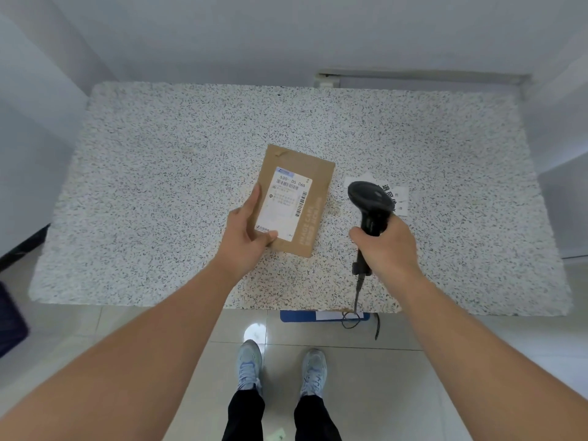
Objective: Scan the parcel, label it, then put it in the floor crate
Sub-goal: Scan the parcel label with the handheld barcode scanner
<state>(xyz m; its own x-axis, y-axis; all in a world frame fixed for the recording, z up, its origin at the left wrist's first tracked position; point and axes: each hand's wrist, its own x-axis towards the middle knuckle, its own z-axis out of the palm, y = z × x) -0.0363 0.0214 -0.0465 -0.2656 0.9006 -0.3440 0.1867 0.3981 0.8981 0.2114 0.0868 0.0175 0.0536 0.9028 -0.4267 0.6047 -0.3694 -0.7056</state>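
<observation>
Left hand closed in a grip on the near left corner of the parcel, thumb on top across the corner of its white label, fingers along the left edge. Right hand wrapped fully round the handle of a black scanner, head tipped forward and down toward the worktop, just right of the parcel. Parcel a flat brown cardboard mailer, lying on the speckled worktop near the middle, turned slightly clockwise, barcodes and digits facing up. Cannot tell whether its near corner is lifted or flat.

At the far left edge, only a dark blue sliver of what may be a crate on the floor, mostly cut off; contents not visible. Under the front edge of the worktop, a blue object largely hidden. Scanner cable dropping over the edge to a loop below. Behind the scanner head, white slips of paper with black print, partly covered and unreadable. Small print on the label too blurred to read.

Both forearms bare, stretched forward from the lower corners, wrists roughly level. Grey shoes and dark trousers on tiled floor below.
</observation>
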